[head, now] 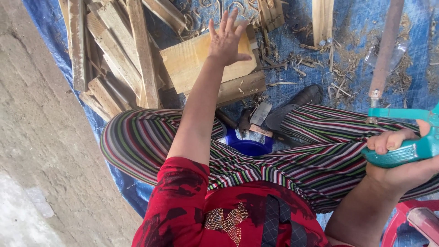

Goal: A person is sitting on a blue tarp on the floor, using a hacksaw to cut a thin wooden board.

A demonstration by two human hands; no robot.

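— Now, what is being reached for by the left hand (pixel 226 39)?
— A pale wooden board (pixel 192 61) is hovered over, fingers spread wide apart, nothing grasped. The board is laid on the blue tarp (pixel 366 27), beside a heap of wood offcuts (pixel 114 50).
— And the right hand (pixel 398 158)?
— Its grip is clamped on the teal handle of a hacksaw (pixel 402 137), held above the striped trouser leg (pixel 320 151). A hatchet (pixel 258 116) is seen near the black shoe (pixel 297 103).

A: Saw handle (pixel 407 153) in right hand (pixel 402 164): teal plastic, semi-gloss. Blade (pixel 385 50): metal, dull, rust-brown.
B: Board (pixel 201 61) under left hand (pixel 226 39): pale raw wood, rough-sawn. Tarp (pixel 366 27): blue woven plastic, matt, w/ shavings. Trousers (pixel 320 155): striped cloth.
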